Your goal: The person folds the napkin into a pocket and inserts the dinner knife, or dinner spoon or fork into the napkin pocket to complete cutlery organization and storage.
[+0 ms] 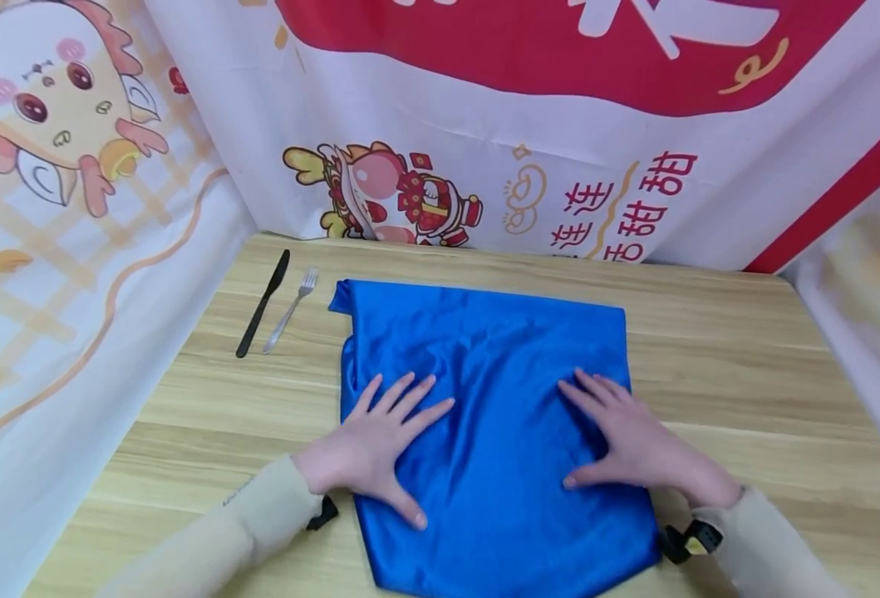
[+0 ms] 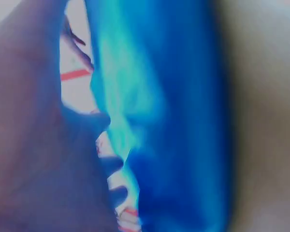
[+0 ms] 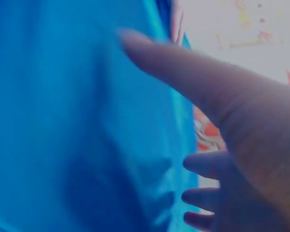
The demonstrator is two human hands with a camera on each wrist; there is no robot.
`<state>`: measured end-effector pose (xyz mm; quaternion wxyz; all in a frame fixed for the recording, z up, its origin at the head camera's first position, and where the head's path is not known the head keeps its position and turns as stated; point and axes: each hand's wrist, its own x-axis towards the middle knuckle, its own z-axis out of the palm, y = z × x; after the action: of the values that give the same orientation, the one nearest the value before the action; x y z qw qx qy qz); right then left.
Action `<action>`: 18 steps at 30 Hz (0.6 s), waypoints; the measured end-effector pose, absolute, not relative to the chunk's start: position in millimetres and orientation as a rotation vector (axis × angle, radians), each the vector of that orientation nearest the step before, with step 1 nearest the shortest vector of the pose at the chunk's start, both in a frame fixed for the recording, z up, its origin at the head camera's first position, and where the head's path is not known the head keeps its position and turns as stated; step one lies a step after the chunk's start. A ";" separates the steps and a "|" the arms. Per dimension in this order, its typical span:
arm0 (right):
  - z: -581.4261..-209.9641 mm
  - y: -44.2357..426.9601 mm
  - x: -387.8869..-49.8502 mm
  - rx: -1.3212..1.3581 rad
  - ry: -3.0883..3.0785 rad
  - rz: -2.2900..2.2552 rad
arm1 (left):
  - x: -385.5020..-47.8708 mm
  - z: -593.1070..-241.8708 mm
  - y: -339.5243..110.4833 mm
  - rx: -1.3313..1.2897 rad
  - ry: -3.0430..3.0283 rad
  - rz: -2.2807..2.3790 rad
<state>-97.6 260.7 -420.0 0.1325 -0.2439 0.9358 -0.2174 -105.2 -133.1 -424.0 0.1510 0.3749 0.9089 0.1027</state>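
Observation:
A shiny blue cloth (image 1: pixel 507 448) lies on the table with creases in its middle and a bunched fold along its left side. The left hand (image 1: pixel 376 440) is spread over the cloth's left part, fingers straight and apart. Over the right part is the right hand (image 1: pixel 630 436), its fingers also extended and its thumb pointing left. In the left wrist view the left hand (image 2: pixel 53 140) is beside the blue cloth (image 2: pixel 183 121). The right wrist view has the right hand (image 3: pixel 251 130) at the cloth (image 3: pixel 53 111), fingertips at or just above it; contact is unclear.
A black knife (image 1: pixel 263 303) and a silver fork (image 1: pixel 291 310) lie side by side on the wooden table (image 1: pixel 724 374), left of the cloth. Printed white curtains (image 1: pixel 425 108) hang behind the table and along both sides.

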 end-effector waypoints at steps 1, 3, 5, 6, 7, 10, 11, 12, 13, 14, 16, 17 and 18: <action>-417.9 265.0 -104.9 -0.658 2.735 -0.682 | -112.8 -421.2 -133.4 1.043 2.660 0.337; -409.6 275.3 -122.2 -0.515 2.744 -0.801 | -133.7 -417.0 -135.5 0.929 2.780 0.438; -401.7 288.7 -142.8 -0.351 2.731 -0.934 | -161.3 -413.7 -141.8 0.776 2.879 0.560; -398.4 295.9 -152.7 -0.263 2.725 -0.988 | -175.9 -412.3 -146.0 0.682 2.904 0.629; -396.1 303.0 -162.6 -0.177 2.721 -1.036 | -190.2 -411.1 -150.8 0.586 2.910 0.700; -396.5 321.0 -186.4 0.023 2.728 -1.146 | -225.8 -412.4 -165.0 0.316 2.899 0.878; -398.3 325.8 -192.6 0.079 2.724 -1.172 | -234.7 -413.2 -169.2 0.242 2.878 0.931; -400.4 329.5 -197.8 0.133 2.713 -1.187 | -242.7 -414.6 -173.1 0.170 2.857 0.979; -403.1 332.6 -202.7 0.172 2.701 -1.204 | -249.6 -415.8 -176.5 0.111 2.837 1.018; -405.9 334.9 -207.0 0.201 2.684 -1.218 | -255.3 -417.0 -179.3 0.053 2.818 1.059; -411.0 337.2 -213.7 0.246 2.647 -1.245 | -263.9 -418.9 -183.6 -0.028 2.805 1.111; -413.4 337.6 -216.7 0.256 2.631 -1.260 | -267.1 -419.2 -184.9 -0.065 2.812 1.125; -415.5 337.5 -219.2 0.263 2.623 -1.267 | -270.0 -419.6 -186.0 -0.104 2.826 1.130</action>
<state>-219.2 337.5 -415.5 0.1081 0.0895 0.8916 -0.4306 -270.0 -186.0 -419.6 0.0479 -0.0340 0.9269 0.3707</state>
